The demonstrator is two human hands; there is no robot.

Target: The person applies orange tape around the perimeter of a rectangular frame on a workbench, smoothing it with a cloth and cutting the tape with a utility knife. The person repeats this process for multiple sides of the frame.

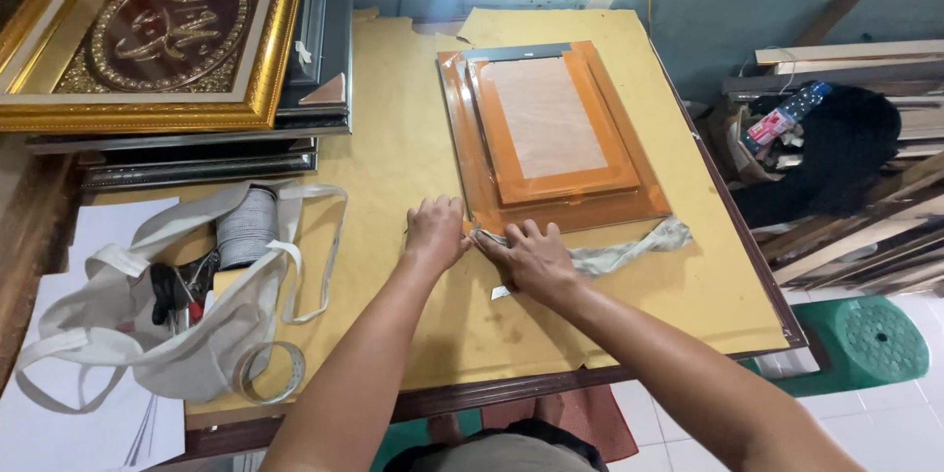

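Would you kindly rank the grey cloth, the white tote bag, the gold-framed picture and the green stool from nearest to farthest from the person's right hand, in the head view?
1. Grey cloth: under the right hand, trailing to its right.
2. White tote bag: left side of the table.
3. Green stool: on the floor, far right.
4. Gold-framed picture: top left, on stacked frames.

The bag and stool are close to call.

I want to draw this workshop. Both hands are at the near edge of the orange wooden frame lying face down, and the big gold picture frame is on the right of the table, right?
Not quite. The head view shows the big gold picture frame on the table's left, atop a stack of dark frames. Both the left hand and right hand are at the orange wooden frame's near edge.
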